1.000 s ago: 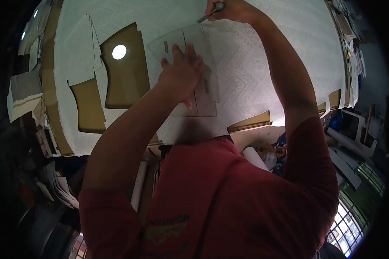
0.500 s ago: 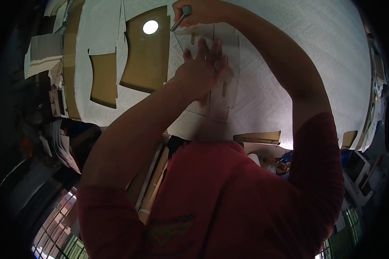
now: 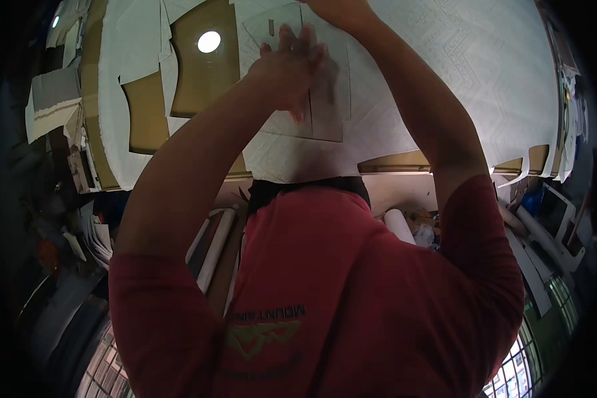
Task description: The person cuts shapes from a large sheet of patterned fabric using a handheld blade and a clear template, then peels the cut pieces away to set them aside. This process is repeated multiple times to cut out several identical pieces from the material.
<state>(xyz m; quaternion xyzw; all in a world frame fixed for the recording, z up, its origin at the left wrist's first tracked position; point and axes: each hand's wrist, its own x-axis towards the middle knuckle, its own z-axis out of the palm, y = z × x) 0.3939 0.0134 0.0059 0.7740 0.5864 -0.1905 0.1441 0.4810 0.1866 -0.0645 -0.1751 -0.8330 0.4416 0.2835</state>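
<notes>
Brown tabletop [image 3: 204, 83] peeks through cut-outs in the white sheet [image 3: 484, 73], upper left of frame. From my remote seat I've got the left hand [image 3: 286, 65], fingers spread, on a see-through slotted plate [image 3: 328, 109] near top centre. Right hand [image 3: 339, 9] is cropped by the top edge, so honestly I can't tell what its fingers are doing.

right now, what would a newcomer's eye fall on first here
The bright white round spot on the flat brown surface, upper left, would probably catch the eye first. Next come the bare left hand, spread over the clear slotted sheet at top centre, and the red printed shirt below.
</notes>
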